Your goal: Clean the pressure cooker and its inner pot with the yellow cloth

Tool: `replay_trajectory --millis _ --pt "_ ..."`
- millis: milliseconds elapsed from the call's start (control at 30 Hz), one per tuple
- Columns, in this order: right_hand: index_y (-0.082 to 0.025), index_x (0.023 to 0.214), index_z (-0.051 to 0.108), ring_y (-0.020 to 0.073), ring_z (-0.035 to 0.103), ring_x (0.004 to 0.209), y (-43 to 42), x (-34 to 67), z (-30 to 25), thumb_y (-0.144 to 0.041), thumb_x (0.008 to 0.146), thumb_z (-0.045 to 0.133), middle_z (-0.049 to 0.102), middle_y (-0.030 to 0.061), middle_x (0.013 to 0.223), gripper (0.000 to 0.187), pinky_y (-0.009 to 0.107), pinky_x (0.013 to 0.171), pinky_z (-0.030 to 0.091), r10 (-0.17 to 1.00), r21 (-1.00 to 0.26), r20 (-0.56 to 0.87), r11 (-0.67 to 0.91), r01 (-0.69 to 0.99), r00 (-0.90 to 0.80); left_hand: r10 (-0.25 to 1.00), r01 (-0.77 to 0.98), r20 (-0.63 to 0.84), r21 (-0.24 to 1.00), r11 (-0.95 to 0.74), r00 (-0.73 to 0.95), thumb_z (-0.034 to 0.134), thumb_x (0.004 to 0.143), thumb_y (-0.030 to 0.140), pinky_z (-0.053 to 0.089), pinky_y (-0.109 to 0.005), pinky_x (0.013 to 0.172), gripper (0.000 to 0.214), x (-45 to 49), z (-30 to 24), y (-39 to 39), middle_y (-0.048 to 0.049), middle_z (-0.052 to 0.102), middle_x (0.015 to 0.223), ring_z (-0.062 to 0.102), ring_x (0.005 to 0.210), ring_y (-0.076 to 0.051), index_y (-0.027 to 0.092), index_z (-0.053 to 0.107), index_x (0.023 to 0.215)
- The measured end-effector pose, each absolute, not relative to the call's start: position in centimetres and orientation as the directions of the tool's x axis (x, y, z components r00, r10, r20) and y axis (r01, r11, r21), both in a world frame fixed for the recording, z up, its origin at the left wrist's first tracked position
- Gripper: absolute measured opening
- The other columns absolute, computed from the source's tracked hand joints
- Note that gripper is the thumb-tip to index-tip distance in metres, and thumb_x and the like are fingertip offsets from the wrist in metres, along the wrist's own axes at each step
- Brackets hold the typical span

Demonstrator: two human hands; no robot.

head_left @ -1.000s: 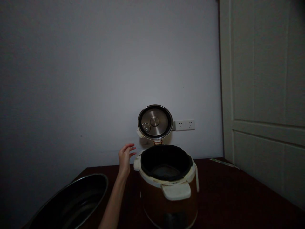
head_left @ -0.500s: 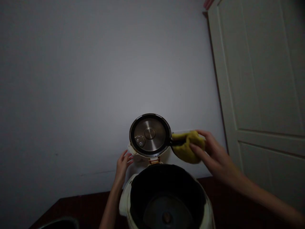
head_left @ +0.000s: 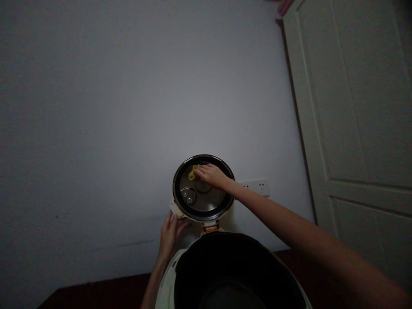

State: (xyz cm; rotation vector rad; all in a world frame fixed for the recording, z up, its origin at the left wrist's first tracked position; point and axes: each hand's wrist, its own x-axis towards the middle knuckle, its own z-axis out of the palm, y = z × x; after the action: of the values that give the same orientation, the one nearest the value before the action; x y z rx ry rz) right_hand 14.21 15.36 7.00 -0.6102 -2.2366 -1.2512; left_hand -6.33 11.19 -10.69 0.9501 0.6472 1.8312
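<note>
Socket (head_left: 262, 187) partly behind right forearm (head_left: 289, 224)

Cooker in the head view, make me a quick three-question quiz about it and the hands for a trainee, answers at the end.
1. True or false: the cooker has its lid open, and the left hand is near the lid's white tab.
2. What does the right hand hold? A: a spoon. B: a yellow cloth. C: a plug.
3. Fill in: in the picture, the wall socket is to the ____ of the lid.
Key: 1 true; 2 B; 3 right.
</note>
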Motion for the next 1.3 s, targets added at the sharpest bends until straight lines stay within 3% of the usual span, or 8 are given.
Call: replay_trajectory --millis 133,300,467,733,867,1033,1300 --pt "-0.011 0.115 0.054 0.0250 0.054 0.112 17.2 13.7 5.9 -0.023 0.093 0.045 0.060 0.0155 0.119 0.027 0.039 0.093 0.040 0.136 0.613 0.652 0.483 0.625 -0.746 0.891 -0.495 0.361 0.741 -0.454 -0.277 0.064 0.080 0.023 0.056 -0.033 0.076 0.045 -6.2 -10.8 11.6 -0.0083 0.069 0.103 0.068 0.081 -0.017 0.020 0.055 0.123" --pt "-0.009 0.117 0.055 0.0316 0.040 0.128 18.0 12.6 2.8 -0.044 0.091 0.045 0.048 0.0194 0.135 0.045 0.049 0.106 0.028 0.052 0.645 0.632 0.518 0.562 -0.773 0.881 -0.489 0.377 0.734 -0.472 -0.285 0.065 0.079 0.024 0.055 -0.035 0.080 0.042 -6.1 -11.3 12.2 -0.0084 0.068 0.109 0.068 0.086 -0.018 0.021 0.058 0.121" --pt "-0.015 0.113 0.058 0.0273 0.040 0.129 18.4 11.5 2.5 -0.026 0.095 0.040 0.050 0.0140 0.135 0.028 0.049 0.107 0.027 0.002 0.755 0.500 0.489 0.437 -0.866 0.870 -0.489 0.362 0.722 -0.489 -0.336 0.062 0.081 0.021 0.053 -0.033 0.084 0.033 -5.8 -11.5 12.7 -0.0075 0.067 0.111 0.067 0.093 -0.018 0.020 0.062 0.114" --pt "-0.016 0.114 0.058 0.0256 0.043 0.127 18.8 11.4 3.8 -0.019 0.092 0.046 0.054 0.0120 0.132 0.025 0.052 0.106 0.029 0.080 0.527 0.760 0.504 0.684 -0.644 0.864 -0.478 0.356 0.725 -0.496 -0.356 0.063 0.080 0.021 0.052 -0.035 0.088 0.035 -5.8 -11.2 12.4 -0.0075 0.068 0.109 0.065 0.098 -0.019 0.020 0.062 0.115" --pt "-0.017 0.112 0.059 0.0243 0.041 0.129 18.9 10.1 2.6 -0.022 0.093 0.047 0.052 0.0096 0.135 0.023 0.048 0.107 0.030 0.053 0.596 0.665 0.563 0.572 -0.745 0.870 -0.475 0.353 0.734 -0.485 -0.343 0.065 0.080 0.022 0.052 -0.037 0.087 0.038 -5.9 -11.2 12.4 -0.0091 0.066 0.113 0.065 0.097 -0.019 0.020 0.060 0.117" --pt "-0.016 0.117 0.056 0.0240 0.039 0.131 18.9 10.8 3.9 -0.016 0.091 0.048 0.051 0.0109 0.136 0.027 0.047 0.108 0.029 0.065 0.691 0.544 0.531 0.491 -0.837 0.862 -0.465 0.373 0.730 -0.501 -0.344 0.064 0.079 0.022 0.053 -0.035 0.084 0.037 -5.9 -11.3 12.5 -0.0082 0.066 0.112 0.065 0.095 -0.019 0.020 0.061 0.116" --pt "-0.011 0.116 0.056 0.0295 0.038 0.130 18.0 14.8 4.1 -0.007 0.088 0.046 0.047 0.0188 0.137 0.030 0.055 0.103 0.034 0.219 0.506 0.723 0.479 0.718 -0.656 0.878 -0.512 0.330 0.718 -0.471 -0.345 0.060 0.081 0.017 0.054 -0.031 0.082 0.031 -5.8 -10.9 12.0 -0.0072 0.067 0.113 0.066 0.092 -0.017 0.019 0.064 0.112"
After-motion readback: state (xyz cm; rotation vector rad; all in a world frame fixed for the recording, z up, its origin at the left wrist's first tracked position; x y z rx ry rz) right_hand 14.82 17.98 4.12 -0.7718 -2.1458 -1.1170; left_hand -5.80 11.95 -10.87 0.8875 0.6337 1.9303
